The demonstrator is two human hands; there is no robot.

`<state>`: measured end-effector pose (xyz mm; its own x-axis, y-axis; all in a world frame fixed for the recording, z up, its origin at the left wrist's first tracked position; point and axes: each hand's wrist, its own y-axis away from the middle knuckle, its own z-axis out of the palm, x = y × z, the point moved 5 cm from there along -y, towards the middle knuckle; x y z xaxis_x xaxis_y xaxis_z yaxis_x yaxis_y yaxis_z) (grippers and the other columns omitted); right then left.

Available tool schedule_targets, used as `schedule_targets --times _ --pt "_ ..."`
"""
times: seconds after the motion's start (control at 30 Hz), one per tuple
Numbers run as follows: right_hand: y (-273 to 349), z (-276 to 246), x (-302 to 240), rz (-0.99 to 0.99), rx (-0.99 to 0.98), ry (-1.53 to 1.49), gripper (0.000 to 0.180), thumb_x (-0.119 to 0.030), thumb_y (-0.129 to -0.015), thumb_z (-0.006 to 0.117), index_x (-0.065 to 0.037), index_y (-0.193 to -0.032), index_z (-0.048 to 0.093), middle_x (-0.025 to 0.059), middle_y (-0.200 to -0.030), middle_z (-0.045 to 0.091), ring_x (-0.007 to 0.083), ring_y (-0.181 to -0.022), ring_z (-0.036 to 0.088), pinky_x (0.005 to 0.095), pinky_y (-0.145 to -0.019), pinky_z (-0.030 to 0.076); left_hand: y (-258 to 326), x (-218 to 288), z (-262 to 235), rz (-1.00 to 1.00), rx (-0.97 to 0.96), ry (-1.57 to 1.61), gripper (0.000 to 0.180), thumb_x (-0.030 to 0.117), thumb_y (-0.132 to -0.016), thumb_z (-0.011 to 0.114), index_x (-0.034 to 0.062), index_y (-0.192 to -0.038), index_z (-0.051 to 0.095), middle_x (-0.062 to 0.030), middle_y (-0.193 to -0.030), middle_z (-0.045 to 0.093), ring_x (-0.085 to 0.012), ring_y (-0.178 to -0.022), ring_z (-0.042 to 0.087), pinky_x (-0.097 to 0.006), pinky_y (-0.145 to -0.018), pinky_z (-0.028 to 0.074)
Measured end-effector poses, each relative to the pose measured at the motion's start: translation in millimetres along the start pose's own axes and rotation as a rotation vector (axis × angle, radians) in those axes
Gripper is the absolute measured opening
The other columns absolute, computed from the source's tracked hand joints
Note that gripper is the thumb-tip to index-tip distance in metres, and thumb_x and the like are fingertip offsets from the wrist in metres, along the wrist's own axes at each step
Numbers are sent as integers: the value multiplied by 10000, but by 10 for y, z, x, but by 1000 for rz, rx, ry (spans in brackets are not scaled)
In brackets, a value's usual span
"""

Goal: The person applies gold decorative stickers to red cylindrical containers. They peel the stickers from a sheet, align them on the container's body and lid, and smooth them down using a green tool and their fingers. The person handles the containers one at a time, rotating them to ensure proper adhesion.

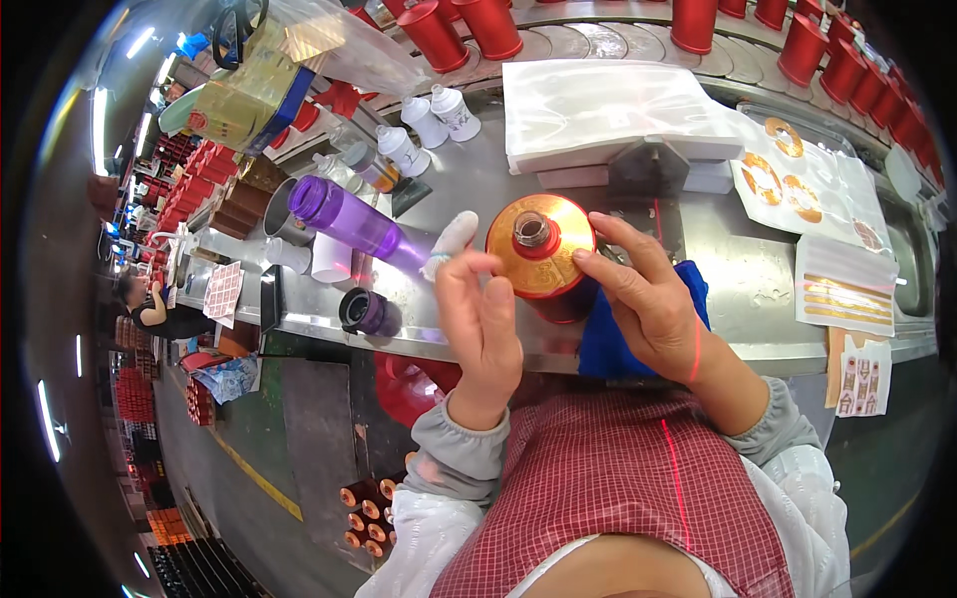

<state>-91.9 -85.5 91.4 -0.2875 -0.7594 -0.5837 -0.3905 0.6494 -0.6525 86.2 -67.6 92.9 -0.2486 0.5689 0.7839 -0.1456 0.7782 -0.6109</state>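
A red bottle (558, 307) stands at the bench's near edge, its shoulder covered by a round gold label (546, 274) with the bare glass neck (531, 229) rising through the middle. Two fingertips of my right hand (648, 304) press on the label's right edge, the fingers bent around that side. On the left, my left hand (480, 324) is open with its fingers apart; one fingertip comes close to the label's rim, and whether it touches I cannot tell. A white finger cover (456, 237) wraps one of its raised fingers. A blue cloth (603, 344) lies beneath my right hand.
Behind the bottle sits a stack of white sheets (608, 110). Gold labels (800, 199) on backing sheets lie to the right. A purple drink bottle (344, 217), a dark cup lid (369, 312) and white bottle-shaped pieces (404, 151) stand left. Red bottles (435, 35) line the conveyor (568, 42).
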Motion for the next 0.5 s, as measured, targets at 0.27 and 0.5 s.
schedule_targets --times 0.27,0.5 --pt "26 9 10 34 -7 -26 556 120 -754 580 -111 -1260 594 214 -1351 465 366 -1210 487 418 -1022 393 107 -165 181 -259 -1 317 463 210 -934 589 42 -1283 335 -128 -1309 399 -195 -1206 413 -344 -1051 318" --pt "23 23 17 27 3 -28 550 127 -758 572 -104 -1256 595 213 -1355 460 368 -1211 486 414 -1025 391 94 -187 166 -250 -5 266 511 236 -923 595 38 -1311 328 -113 -1296 410 -188 -1202 413 -337 -1053 308"
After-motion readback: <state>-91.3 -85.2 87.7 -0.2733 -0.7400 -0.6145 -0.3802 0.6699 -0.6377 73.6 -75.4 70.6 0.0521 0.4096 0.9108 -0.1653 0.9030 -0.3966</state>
